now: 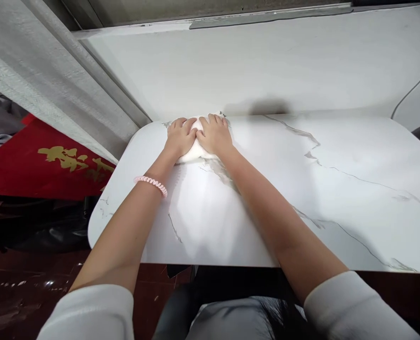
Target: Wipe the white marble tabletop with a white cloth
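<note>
Left hand [181,138] and right hand [216,136] both lie palm-down on a bunched white cloth [196,150], fingers loosely spread and pointing toward twelve o'clock, thumbs angled in until their tips nearly meet. Neither appears to pinch it; they look to be pressing from above. From the left hand the visible middle of the cloth lies toward three to four o'clock, from the right toward eight to nine, so neither is clearly nearer. Its long axis cannot be told, since the hands cover much of it; the near edge shows at six o'clock, running roughly from nine to three.

The cloth sits by the far edge of the marbled table [351,189], so a white panel [231,71] at twelve leaves little room that way. The table's rounded end and a grey drape [64,71] limit moves toward nine and ten. More tabletop stretches toward six, and by far the longest run toward three and four.
</note>
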A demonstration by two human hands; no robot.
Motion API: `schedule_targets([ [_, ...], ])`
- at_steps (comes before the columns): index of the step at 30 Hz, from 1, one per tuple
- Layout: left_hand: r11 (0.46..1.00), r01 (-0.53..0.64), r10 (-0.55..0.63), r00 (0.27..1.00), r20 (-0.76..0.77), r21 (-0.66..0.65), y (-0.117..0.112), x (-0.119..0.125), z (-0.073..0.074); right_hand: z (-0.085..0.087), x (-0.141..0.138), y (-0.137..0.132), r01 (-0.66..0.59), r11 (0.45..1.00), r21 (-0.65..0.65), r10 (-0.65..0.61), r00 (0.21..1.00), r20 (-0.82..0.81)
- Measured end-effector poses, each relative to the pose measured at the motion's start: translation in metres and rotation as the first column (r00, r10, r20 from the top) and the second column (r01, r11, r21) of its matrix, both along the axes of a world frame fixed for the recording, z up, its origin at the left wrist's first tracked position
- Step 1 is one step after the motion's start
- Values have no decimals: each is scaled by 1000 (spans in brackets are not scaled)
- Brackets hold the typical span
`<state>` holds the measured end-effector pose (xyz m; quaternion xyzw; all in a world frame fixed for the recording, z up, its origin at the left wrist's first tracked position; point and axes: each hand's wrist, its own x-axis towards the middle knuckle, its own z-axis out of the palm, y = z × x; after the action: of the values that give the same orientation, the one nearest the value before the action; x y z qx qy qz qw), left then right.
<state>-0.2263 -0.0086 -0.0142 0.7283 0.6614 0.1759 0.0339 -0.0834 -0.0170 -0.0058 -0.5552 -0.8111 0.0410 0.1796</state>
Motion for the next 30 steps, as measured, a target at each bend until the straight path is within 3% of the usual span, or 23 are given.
schedule_targets([
  [7,999,43,-43,996,83,4,24,-16,1,-3,-12,23,33,999,43,-34,999,23],
  [14,999,23,-22,1000,17,-33,8,-14,4,-1,-14,11,12,1000,21,-13,999,51],
  [19,999,7,-8,1000,-14,-50,-42,-20,6,-1,-20,-35,-33,999,-21,34,998,56],
  [30,997,74,-76,995,-60,-35,-204,-42,5,6,-28,-189,-132,989,-67,135,990,41],
])
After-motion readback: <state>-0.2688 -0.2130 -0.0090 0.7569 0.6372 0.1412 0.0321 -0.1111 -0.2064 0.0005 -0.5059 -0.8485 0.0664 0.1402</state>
